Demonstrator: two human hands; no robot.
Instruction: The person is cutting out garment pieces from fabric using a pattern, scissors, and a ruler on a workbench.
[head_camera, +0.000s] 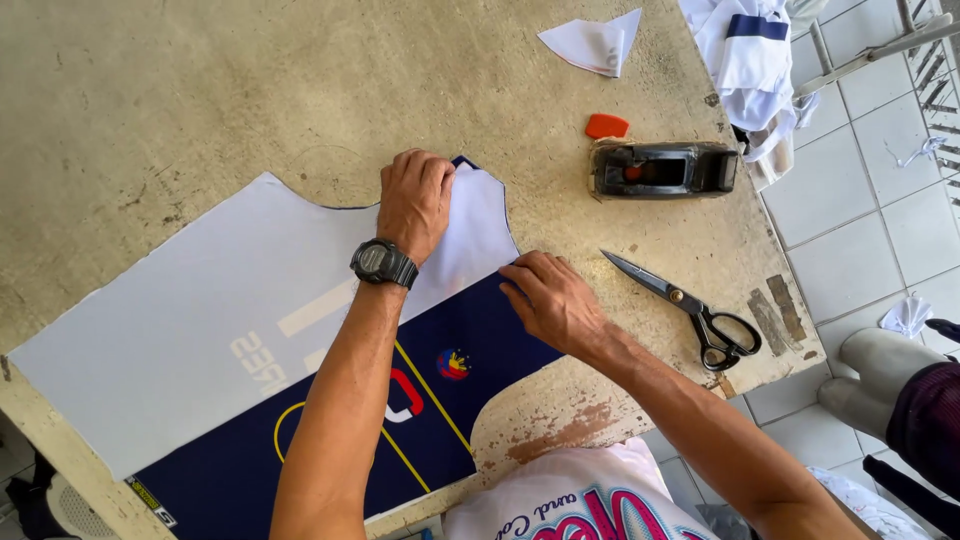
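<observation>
Two cut fabric panels lie stacked on a worn workbench (180, 90): a white-backed panel (190, 320) on top of a navy printed panel (440, 400) with yellow lines and a small round emblem. My left hand (415, 195), with a black wristwatch, presses flat on the shoulder end of the white panel. My right hand (550, 300) rests fingers-down on the edge where the white panel meets the navy one. Neither hand grips anything.
Black-handled scissors (690, 305) lie shut to the right of my right hand. A black tape dispenser (662, 168) and a small orange piece (607, 125) sit behind them. A white fabric scrap (595, 42) and a fabric heap (750, 60) lie at the far right. Tiled floor is beyond the bench edge.
</observation>
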